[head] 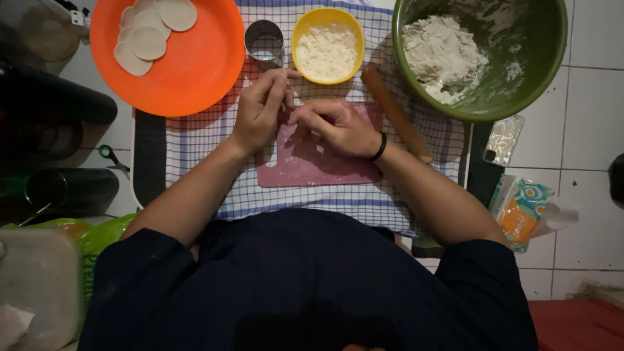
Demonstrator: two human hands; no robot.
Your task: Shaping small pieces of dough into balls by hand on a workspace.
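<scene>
Your hands met over the pink board.

Your left hand (pixel 260 107) and right hand (pixel 335 125) had their fingers curled together above the pink board (pixel 312 162); what they pinched, I cannot tell. A soft packet (pixel 518 209) in orange and teal lay at your right on the white tiled floor (pixel 585 143). The board lay on a checked cloth (pixel 201 140), near the orange plate (pixel 188 65).

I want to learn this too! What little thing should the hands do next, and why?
Probably lift the bit that the left hand and right hand are pinching off the pink board and lay it on the orange plate, since cut dough rounds already lie there.
</scene>
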